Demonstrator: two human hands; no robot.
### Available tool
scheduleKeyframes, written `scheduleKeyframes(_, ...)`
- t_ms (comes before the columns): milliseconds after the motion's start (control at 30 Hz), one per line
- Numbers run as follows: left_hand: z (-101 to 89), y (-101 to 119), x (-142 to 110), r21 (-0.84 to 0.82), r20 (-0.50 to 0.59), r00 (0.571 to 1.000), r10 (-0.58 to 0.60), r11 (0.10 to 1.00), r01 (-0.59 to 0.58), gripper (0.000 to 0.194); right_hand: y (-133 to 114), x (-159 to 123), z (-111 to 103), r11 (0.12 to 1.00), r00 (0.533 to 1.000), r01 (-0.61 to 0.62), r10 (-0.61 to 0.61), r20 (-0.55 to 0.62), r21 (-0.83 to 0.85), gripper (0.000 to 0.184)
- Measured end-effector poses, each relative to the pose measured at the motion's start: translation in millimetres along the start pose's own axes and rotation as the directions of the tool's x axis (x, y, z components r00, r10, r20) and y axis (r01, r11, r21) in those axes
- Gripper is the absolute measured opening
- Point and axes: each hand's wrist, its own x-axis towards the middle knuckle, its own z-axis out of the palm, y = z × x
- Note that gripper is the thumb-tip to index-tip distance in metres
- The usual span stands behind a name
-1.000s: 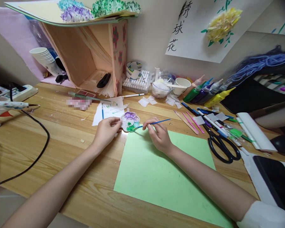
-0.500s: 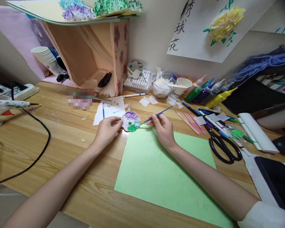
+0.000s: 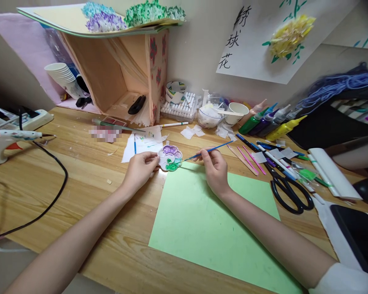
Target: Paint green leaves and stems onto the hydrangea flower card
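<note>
My left hand (image 3: 142, 168) pinches the left edge of a small flower-shaped paint palette (image 3: 168, 153), with purple paint in its upper wells and green in the lower ones. My right hand (image 3: 215, 167) is closed around a thin blue paintbrush (image 3: 219, 146). The brush's tip points left and reaches the palette's right edge, by the green paint. A sheet of light green paper (image 3: 199, 228) lies flat on the table, under my right hand and forearm. Small green specks show on it.
Black scissors (image 3: 291, 194), markers and pink sticks (image 3: 253, 159) lie to the right. Paint bottles (image 3: 282, 127), a paper cup (image 3: 237, 112) and a peach-coloured box (image 3: 158, 77) stand at the back. A glue gun (image 3: 12, 141) with a black cable is on the left.
My right hand has shifted slightly right with the paintbrush, which now lies flatter. My left hand keeps its hold on the palette. The whole view has moved a little.
</note>
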Motion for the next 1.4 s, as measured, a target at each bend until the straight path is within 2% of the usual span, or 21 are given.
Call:
scheduleKeyframes(133,-0.7,3.1,0.9,-0.093,0.025,0.997,-0.071,0.993,0.073,0.043,-1.0,-0.3,-1.2,1.000,1.000,0.000,0.000,0.002,0.004,0.021)
scheduleKeyframes(300,1.8,5.3,3.9,-0.228,0.171,0.975,-0.139,0.958,0.177,0.043,-0.2,0.8,-3.9,0.996,0.979,0.086,-0.087,-0.183,-0.011,0.021)
scheduleKeyframes(400,-1.9,10.1,3.5,-0.233,0.227,0.969,-0.094,0.961,0.148,0.046,-2.3,0.6,-8.1,0.987,0.958,0.146,-0.156,-0.239,-0.062,0.023)
scheduleKeyframes(467,-12.9,18.1,0.9,-0.157,0.236,0.971,-0.043,0.984,0.082,0.045,-7.1,-0.5,-10.4,0.964,0.943,0.220,-0.249,-0.220,-0.148,0.022)
scheduleKeyframes(533,-31.8,28.6,-2.4,-0.055,0.239,0.971,-0.025,0.998,0.039,0.044,-15.0,-2.2,-9.0,0.904,0.914,0.353,-0.389,-0.118,-0.242,0.019)
scheduleKeyframes(600,-55.2,37.6,-3.9,-0.002,0.227,0.972,-0.053,0.998,0.055,0.043,-24.7,-3.9,-1.1,0.804,0.854,0.511,-0.516,0.072,-0.302,0.017)
scheduleKeyframes(667,-77.8,41.6,-1.1,-0.009,0.139,0.988,-0.061,0.998,0.063,0.043,-33.4,-5.0,14.1,0.688,0.761,0.649,-0.587,0.277,-0.325,0.023)
scheduleKeyframes(733,-95.3,39.9,6.3,-0.023,-0.024,0.999,-0.040,0.999,0.040,0.043,-38.6,-5.0,33.1,0.561,0.657,0.753,-0.620,0.428,-0.344,0.028)
scheduleKeyframes(767,-101.6,37.4,11.0,-0.022,-0.108,0.994,-0.027,0.999,0.025,0.042,-39.5,-4.6,42.3,0.495,0.610,0.792,-0.631,0.480,-0.357,0.029)
scheduleKeyframes(833,-109.5,30.9,20.3,-0.013,-0.200,0.980,-0.006,1.000,0.004,0.042,-38.3,-3.8,56.0,0.383,0.541,0.840,-0.634,0.552,-0.384,0.031)
scheduleKeyframes(900,-111.9,24.3,26.9,-0.005,-0.233,0.973,0.009,1.000,-0.011,0.041,-34.7,-3.5,60.5,0.312,0.501,0.863,-0.630,0.594,-0.398,0.032)
scheduleKeyframes(967,-110.5,18.8,29.1,0.005,-0.249,0.968,0.027,1.000,-0.026,0.041,-30.5,-4.5,56.0,0.278,0.479,0.874,-0.630,0.611,-0.399,0.032)
scheduleKeyframes(1033,-106.8,14.4,27.7,0.022,-0.242,0.969,0.049,0.999,-0.045,0.040,-27.6,-6.9,47.0,0.264,0.471,0.877,-0.631,0.616,-0.400,0.031)
scheduleKeyframes(1167,-98.3,8.9,21.3,0.076,-0.173,0.982,0.080,0.995,-0.067,0.041,-27.1,-14.3,39.4,0.271,0.491,0.868,-0.601,0.630,-0.417,0.033)
scheduleKeyframes(1300,-91.0,12.5,13.7,0.094,-0.076,0.996,0.041,0.995,-0.033,0.045,-29.0,-21.0,60.1,0.277,0.530,0.846,-0.527,0.664,-0.455,0.035)
scheduleKeyframes(1367,-87.0,18.7,6.8,0.090,0.025,1.000,-0.014,0.996,0.011,0.049,-29.1,-22.4,75.0,0.268,0.559,0.828,-0.472,0.682,-0.492,0.031)
scheduleKeyframes(1400,-84.9,22.2,2.6,0.085,0.108,0.993,-0.050,0.996,0.041,0.051,-28.8,-22.5,82.1,0.264,0.579,0.814,-0.442,0.685,-0.518,0.028)
